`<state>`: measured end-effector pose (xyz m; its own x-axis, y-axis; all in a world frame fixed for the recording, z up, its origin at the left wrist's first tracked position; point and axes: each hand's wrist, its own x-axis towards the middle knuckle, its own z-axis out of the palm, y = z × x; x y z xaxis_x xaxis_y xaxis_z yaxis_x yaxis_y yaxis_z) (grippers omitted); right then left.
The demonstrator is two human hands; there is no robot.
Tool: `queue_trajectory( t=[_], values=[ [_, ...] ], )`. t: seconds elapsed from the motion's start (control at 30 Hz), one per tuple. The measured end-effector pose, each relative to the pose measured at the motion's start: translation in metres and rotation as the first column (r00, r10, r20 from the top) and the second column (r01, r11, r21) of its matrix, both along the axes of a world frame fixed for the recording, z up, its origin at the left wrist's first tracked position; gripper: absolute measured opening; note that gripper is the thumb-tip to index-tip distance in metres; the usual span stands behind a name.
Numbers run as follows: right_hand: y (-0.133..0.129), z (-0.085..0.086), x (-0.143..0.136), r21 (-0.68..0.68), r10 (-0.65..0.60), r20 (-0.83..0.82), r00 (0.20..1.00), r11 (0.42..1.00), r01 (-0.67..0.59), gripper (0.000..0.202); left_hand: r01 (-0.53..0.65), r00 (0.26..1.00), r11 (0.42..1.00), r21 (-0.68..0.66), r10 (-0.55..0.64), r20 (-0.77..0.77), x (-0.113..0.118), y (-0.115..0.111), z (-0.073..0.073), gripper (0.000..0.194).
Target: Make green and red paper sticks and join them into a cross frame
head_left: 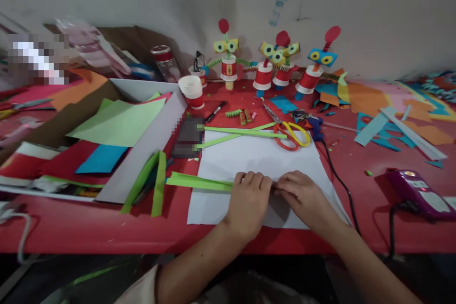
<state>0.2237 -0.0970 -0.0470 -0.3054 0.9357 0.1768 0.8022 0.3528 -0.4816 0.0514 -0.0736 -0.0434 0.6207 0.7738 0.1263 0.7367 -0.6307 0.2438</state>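
My left hand is closed over a bright green paper strip, whose long free part sticks out to the left past the white sheet's edge. Close beside it, my right hand is pinched shut, its fingertips meeting those of the left; what lies between them is mostly hidden. Both hands rest above a white sheet of paper on the red table. Two thinner green strips cross at the sheet's far side. Scissors with red and yellow handles lie by the sheet's far right corner.
Paper-cup figures stand along the wall. At left is a box of coloured paper, with a folded green strip beside it. Paper cups, folded paper springs, a purple device with a black cord, and paper scraps surround the sheet.
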Motion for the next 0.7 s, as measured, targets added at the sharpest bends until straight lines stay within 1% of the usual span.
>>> queue_trajectory(
  t=[0.1,0.23,0.33,0.4,0.47,0.53,0.6,0.7],
  values=[
    [0.003,-0.001,-0.002,-0.029,0.023,0.006,1.0,0.999,-0.023,0.021,-0.015,0.999,1.0,-0.003,0.015,0.036,-0.003,0.003,-0.003,0.012],
    [0.005,0.001,-0.004,-0.046,0.053,0.009,0.999,0.998,-0.053,0.025,-0.051,0.995,0.997,-0.055,0.055,0.085,-0.005,0.005,-0.005,0.01],
    [0.004,0.003,-0.006,-0.033,0.073,0.021,0.997,0.997,-0.073,0.026,-0.07,0.984,0.995,-0.075,0.081,0.156,-0.005,0.004,-0.005,0.011],
    [0.003,0.004,-0.007,-0.02,0.065,0.036,0.997,0.998,-0.064,0.026,-0.081,0.978,0.993,-0.081,0.095,0.186,-0.006,0.003,-0.004,0.013],
    [0.004,0.004,-0.007,-0.01,0.028,0.034,0.999,1.0,-0.027,0.028,-0.072,0.976,0.995,-0.07,0.085,0.198,-0.009,0.004,-0.003,0.014],
    [0.005,0.003,-0.006,0.004,-0.014,0.011,1.0,1.0,0.014,0.029,-0.037,0.979,0.998,-0.044,0.045,0.197,-0.016,0.006,-0.002,0.015],
    [0.006,0.0,-0.005,0.015,-0.04,-0.026,0.999,0.999,0.04,0.026,-0.001,0.98,1.0,-0.016,0.004,0.198,-0.025,0.009,-0.003,0.011],
    [0.007,-0.003,-0.006,0.014,-0.024,-0.07,0.997,1.0,0.025,0.022,0.008,0.97,1.0,0.022,-0.013,0.242,-0.035,0.014,-0.008,0.009]
  ],
)
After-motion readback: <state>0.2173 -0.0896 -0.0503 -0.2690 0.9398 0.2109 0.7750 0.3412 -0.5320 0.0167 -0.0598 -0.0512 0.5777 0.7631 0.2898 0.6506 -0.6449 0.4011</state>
